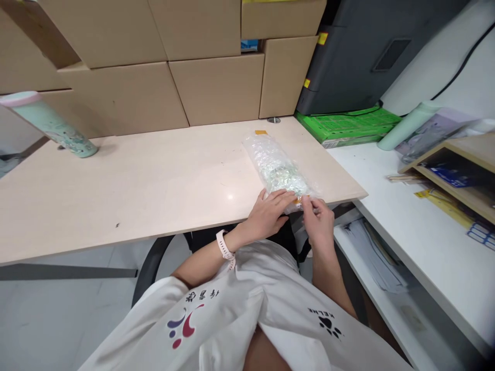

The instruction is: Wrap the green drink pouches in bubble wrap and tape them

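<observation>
A long clear plastic bag [275,164] with greenish contents lies on the beige desk [154,185], running from the middle back toward the front right edge. My left hand [266,214], with a pale watch on its wrist, rests on the bag's near end, fingers together and pressing it down. My right hand [319,219] pinches the same near end beside an orange strip, fingers closed on the plastic.
A mint bottle [50,123] with a pink cap stands at the far left. Cardboard boxes [185,62] line the back. A dark machine [367,51] sits on a green tray [348,126]. A white side desk [425,226] holds a wooden shelf and papers.
</observation>
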### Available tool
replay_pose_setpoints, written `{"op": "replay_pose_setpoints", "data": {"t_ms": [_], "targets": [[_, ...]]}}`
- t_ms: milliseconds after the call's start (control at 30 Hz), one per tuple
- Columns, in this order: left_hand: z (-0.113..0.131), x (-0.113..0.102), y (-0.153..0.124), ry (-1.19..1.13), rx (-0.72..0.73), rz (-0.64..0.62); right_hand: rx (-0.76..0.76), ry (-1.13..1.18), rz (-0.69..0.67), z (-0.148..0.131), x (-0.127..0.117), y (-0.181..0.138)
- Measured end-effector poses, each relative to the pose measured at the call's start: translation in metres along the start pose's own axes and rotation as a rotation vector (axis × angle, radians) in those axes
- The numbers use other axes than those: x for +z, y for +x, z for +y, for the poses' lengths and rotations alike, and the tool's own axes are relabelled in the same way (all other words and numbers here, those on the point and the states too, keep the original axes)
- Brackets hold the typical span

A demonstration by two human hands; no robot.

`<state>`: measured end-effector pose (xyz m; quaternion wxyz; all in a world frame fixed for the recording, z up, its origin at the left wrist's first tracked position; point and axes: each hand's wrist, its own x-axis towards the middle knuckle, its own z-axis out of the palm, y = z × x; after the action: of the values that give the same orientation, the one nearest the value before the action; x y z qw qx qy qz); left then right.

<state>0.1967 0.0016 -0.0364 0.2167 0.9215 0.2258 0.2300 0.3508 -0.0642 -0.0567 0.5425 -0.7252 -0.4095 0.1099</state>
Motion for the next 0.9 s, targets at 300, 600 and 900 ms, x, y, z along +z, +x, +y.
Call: {"op": "replay_pose_setpoints", "data": {"t_ms": [300, 600, 900], "targets": [[0.004, 0.004, 0.004, 0.042, -0.023, 0.013, -0.239, -0.387, 0.241, 0.007, -0.006, 0.028], [0.001, -0.034, -0.036, -0.337, -0.105, 0.122, -0.278, -0.301, -0.023, -0.023, 0.017, -0.006], [0.013, -0.054, -0.100, -1.079, -0.721, 0.704, -0.158, -0.102, -0.154, -0.038, 0.029, -0.042]]}}
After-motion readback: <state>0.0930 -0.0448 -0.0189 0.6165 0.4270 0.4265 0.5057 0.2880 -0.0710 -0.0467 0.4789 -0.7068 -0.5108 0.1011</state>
